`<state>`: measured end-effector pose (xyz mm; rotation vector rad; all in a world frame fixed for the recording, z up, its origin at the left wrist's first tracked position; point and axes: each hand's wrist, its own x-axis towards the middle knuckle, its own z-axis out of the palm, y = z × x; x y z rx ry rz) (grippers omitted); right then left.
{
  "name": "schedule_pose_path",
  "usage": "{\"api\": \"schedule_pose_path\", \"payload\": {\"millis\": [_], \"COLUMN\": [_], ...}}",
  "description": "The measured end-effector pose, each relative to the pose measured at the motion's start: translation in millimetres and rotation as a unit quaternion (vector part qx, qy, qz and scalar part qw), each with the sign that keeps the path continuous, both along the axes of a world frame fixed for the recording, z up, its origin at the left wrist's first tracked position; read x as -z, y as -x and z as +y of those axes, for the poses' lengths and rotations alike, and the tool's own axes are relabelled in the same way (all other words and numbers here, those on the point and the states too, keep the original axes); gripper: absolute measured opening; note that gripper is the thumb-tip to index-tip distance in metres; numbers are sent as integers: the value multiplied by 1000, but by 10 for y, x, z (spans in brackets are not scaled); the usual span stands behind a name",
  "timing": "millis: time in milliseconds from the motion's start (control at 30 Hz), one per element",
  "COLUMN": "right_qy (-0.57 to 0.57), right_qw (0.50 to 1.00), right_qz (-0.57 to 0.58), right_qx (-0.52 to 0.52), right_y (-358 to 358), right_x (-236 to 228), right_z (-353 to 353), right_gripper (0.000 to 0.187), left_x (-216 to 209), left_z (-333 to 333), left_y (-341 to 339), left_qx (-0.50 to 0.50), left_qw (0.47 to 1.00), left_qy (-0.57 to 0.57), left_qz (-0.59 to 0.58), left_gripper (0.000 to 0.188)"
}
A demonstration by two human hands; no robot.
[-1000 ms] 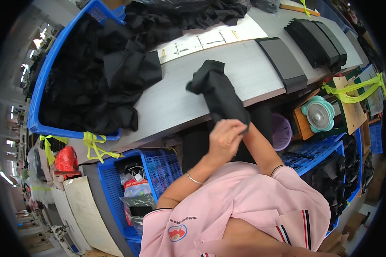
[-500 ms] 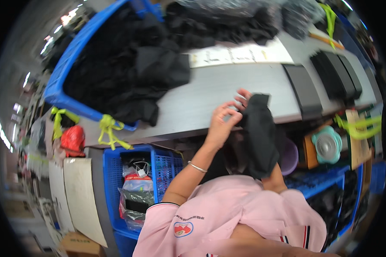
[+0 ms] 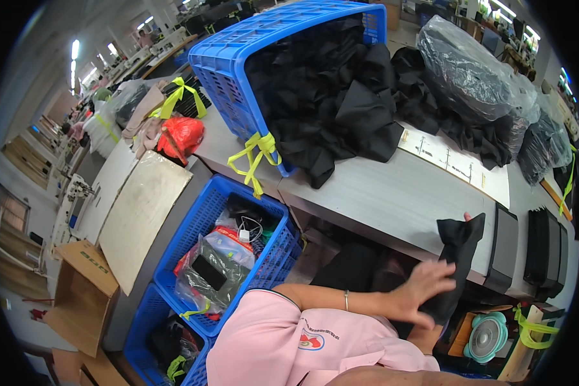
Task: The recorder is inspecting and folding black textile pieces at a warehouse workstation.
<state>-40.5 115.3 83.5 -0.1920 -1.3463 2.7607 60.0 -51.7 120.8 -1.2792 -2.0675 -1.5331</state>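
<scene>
A long black cloth piece [image 3: 453,273] stands out in front of me at the table's near edge, covering most of my right hand. Only a fingertip of my right hand [image 3: 468,217] shows at the cloth's upper end, and the wrist comes out below; the hand seems to hold the cloth from behind. My left hand [image 3: 426,287], a bangle on its wrist, has its fingers spread beside the cloth and overlaps its edge in view. Whether the palm touches the fabric I cannot tell. On the table, neat stacks of flat black pieces [image 3: 503,248] lie to the right.
A tipped blue crate [image 3: 222,71] spills black cloth [image 3: 341,122] over the grey table [image 3: 360,193]. Behind are plastic-wrapped bundles [image 3: 473,71] and a white printed strip [image 3: 453,157]. Blue baskets [image 3: 273,257] stand at lower left, a teal fan [image 3: 487,338] below right.
The view has swung left, so the table sits further right. My left hand has come away from the cloth's upper end, fingers spreading, and is lower beside it. The right hand stays at the cloth.
</scene>
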Motion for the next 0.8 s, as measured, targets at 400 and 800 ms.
{"api": "schedule_pose_path", "payload": {"millis": [400,800], "right_qy": [-76,-170], "right_qw": [984,967], "right_qz": [163,-164], "right_qx": [-21,95], "right_y": [221,-589], "right_x": [389,167], "right_z": [162,-911], "right_gripper": [26,47], "left_x": [167,341], "left_z": [-73,117], "left_y": [448,1315], "left_qx": [117,-129], "left_qw": [832,899], "left_qy": [-194,-217], "left_qz": [-507,-357], "left_gripper": [21,28]}}
